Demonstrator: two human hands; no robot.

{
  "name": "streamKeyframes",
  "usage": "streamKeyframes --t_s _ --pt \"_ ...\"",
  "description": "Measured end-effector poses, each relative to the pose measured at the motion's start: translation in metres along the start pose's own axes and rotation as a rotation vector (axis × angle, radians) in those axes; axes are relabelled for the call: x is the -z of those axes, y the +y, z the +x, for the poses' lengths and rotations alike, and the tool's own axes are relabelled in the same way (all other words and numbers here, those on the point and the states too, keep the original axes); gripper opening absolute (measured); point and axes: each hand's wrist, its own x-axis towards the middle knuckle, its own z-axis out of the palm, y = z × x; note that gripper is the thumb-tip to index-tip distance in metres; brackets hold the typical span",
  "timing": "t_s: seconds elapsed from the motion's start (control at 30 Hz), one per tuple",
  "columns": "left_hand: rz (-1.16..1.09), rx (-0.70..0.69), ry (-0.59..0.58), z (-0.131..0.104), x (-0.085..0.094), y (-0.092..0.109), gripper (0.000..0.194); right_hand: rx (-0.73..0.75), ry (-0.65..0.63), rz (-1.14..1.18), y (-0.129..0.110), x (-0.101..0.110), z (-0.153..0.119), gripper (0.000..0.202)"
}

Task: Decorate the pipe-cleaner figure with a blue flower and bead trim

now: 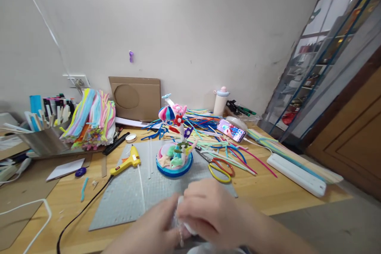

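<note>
Low in the middle of the head view, my left hand [159, 224] and my right hand [208, 208] are close together. My right fingers are closed around a small white thing [180, 205], blurred and mostly covered. My left fingers grip it from the other side; what kind of thing it is I cannot make out. Just beyond my hands, a colourful pipe-cleaner ornament [175, 151] stands on a round blue base, apart from them. Scissors [222, 170] with red and yellow handles lie to its right, and a yellow glue gun [126, 163] lies to its left.
A grey cutting mat [119, 202] lies on the wooden table. Loose pipe cleaners [238, 152] spread behind the scissors, near a lit phone [231, 129] and a white power strip [297, 174]. Bundled pipe cleaners [92, 119], cardboard [149, 99] and a bottle [220, 102] stand farther back.
</note>
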Motion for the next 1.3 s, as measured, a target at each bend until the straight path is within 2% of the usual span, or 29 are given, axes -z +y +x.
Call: streamKeyframes --t_s 0.1,0.17,0.23,0.33,0.47,0.57,0.63,0.77,0.9,0.97,1.03,1.13,1.2,1.3 --pt "-0.135 0.003 -0.259 -0.004 -0.001 0.01 0.04 -0.152 0.11 0.039 0.014 -0.008 0.01 0.017" --pt "-0.233 0.025 -0.35 -0.005 0.0 0.009 0.042 -0.272 0.127 0.056 0.023 -0.016 0.009 0.016" --pt "-0.283 0.018 -0.386 -0.005 0.0 0.003 0.042 -0.374 0.111 0.054 0.029 -0.024 0.004 0.015" --pt "-0.29 0.014 -0.318 -0.005 -0.002 -0.008 0.042 -0.48 0.06 0.054 0.034 -0.034 -0.007 0.014" --pt "-0.252 0.025 -0.121 -0.006 -0.002 -0.018 0.044 -0.588 0.016 0.126 0.035 -0.04 -0.024 0.018" --pt "-0.154 0.029 0.022 -0.009 0.0 -0.018 0.045 -0.648 0.06 0.229 0.036 -0.044 -0.032 0.019" --pt "-0.066 0.028 0.026 -0.01 0.002 -0.015 0.047 -0.66 0.115 0.287 0.037 -0.047 -0.034 0.019" --pt "0.109 0.034 -0.016 -0.01 0.0 -0.016 0.046 -0.579 0.217 0.341 0.033 -0.049 -0.027 0.02" --pt "0.087 0.029 0.127 -0.002 -0.005 -0.029 0.047 -0.347 0.234 0.433 0.018 -0.041 -0.024 0.021" --pt "0.013 0.054 0.234 0.001 -0.003 -0.036 0.045 -0.234 0.21 0.523 0.012 -0.037 -0.027 0.018" --pt "-0.106 0.081 0.353 0.001 0.002 -0.042 0.047 -0.203 0.232 0.638 0.011 -0.036 -0.032 0.016" --pt "-0.481 0.144 0.428 -0.005 0.011 -0.047 0.047 -0.258 0.397 0.961 0.019 -0.041 -0.039 0.016" --pt "-0.837 0.16 0.359 -0.012 0.016 -0.049 0.044 -0.322 0.546 1.218 0.026 -0.045 -0.043 0.017" --pt "-1.243 0.053 0.134 -0.021 0.016 -0.054 0.044 -0.437 0.73 1.429 0.037 -0.047 -0.046 0.016"
